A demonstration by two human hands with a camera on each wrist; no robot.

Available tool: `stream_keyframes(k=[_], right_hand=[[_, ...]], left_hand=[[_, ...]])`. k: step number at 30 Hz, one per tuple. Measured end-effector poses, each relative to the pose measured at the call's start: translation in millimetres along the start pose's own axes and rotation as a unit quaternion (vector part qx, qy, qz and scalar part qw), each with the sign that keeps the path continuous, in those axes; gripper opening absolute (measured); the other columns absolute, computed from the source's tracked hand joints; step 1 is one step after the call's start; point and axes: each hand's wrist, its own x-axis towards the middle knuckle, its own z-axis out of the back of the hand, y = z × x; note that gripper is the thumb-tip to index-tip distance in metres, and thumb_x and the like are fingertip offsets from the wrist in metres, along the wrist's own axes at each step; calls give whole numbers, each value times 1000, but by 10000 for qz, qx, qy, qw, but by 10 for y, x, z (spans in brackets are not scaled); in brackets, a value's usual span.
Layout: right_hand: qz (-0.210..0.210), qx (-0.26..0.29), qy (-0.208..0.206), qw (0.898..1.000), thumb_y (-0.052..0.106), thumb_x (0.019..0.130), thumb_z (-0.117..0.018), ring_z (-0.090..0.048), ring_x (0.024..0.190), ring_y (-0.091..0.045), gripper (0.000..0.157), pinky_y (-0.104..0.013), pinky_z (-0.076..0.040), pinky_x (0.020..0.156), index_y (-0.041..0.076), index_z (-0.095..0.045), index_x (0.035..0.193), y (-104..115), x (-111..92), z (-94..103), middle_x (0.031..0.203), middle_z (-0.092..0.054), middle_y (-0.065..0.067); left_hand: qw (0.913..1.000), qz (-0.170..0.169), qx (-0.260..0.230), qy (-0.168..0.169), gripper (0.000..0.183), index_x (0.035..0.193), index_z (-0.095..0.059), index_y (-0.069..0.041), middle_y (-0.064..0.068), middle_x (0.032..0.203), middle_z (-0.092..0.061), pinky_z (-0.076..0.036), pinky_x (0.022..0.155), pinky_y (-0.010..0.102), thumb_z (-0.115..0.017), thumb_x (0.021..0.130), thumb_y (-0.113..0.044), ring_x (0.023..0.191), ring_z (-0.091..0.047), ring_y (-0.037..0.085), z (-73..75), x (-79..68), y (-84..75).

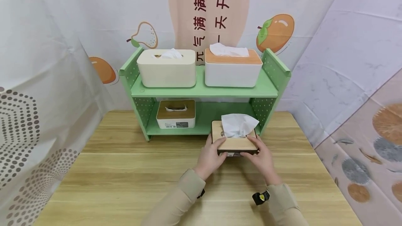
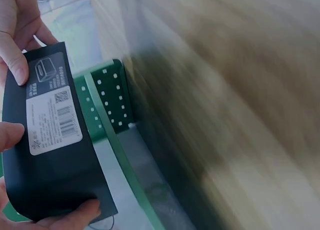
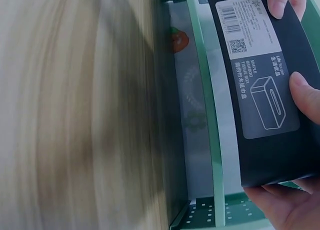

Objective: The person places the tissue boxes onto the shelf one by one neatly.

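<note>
A black tissue box (image 1: pixel 232 144) with a pale wooden lid is held between both hands at the front right of the green shelf's lower level. White tissue (image 1: pixel 238 125) sticks up from its slot. My left hand (image 1: pixel 211 157) grips its left side and my right hand (image 1: pixel 261 156) its right side, thumbs on the near face. Both wrist views show the box's black face (image 2: pixel 55 175) with a label (image 3: pixel 255 50) on it. In the left wrist view the box stands off the table surface. The far part of the lower shelf behind it is partly hidden.
The green shelf (image 1: pixel 204 91) carries a cream tissue box (image 1: pixel 168 72) and a white one with an orange-brown lid (image 1: pixel 232 74) on top. A smaller box with a brown lid (image 1: pixel 176 114) sits lower left. The wooden table (image 1: pixel 125 177) extends in front.
</note>
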Motion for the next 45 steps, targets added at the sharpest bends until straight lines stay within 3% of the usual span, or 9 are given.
stream_keyframes(k=[12, 28, 36, 45], right_hand=[[393, -83, -133, 9991, 9, 68, -82, -33, 134, -42, 59, -51, -38, 102, 3, -58, 121, 61, 175, -199, 142, -37, -27], [233, -163, 117, 9995, 18, 73, -79, -37, 132, -40, 56, -52, -42, 97, 6, -58, 123, 0, 300, -329, 145, -34, -27], [85, -89, 193, 9997, 22, 75, -78, -37, 133, -38, 57, -52, -41, 99, 7, -56, 126, -52, 344, -372, 148, -31, -24], [16, -44, 137, 9999, 21, 76, -77, -32, 135, -39, 56, -52, -40, 100, 8, -55, 126, -79, 409, -381, 148, -30, -25]], left_hand=[[9999, -66, 68, -104, 48, 129, -56, -16, 31, 143, -31, -51, 86, 45, -69, 83, -21, 101, -59, 47, 82, 144, 227], [9996, 245, 145, 55, 45, 129, -56, -18, 34, 142, -31, -49, 89, 49, -66, 86, -26, 106, -55, 50, 90, 218, 362], [9996, 196, 127, 140, 43, 130, -55, -18, 34, 143, -30, -48, 91, 50, -63, 88, -26, 109, -55, 48, 93, 267, 390], [9989, 174, 347, 245, 44, 132, -52, -19, 38, 141, -29, -50, 87, 51, -61, 90, -28, 97, -60, 49, 64, 353, 414]])
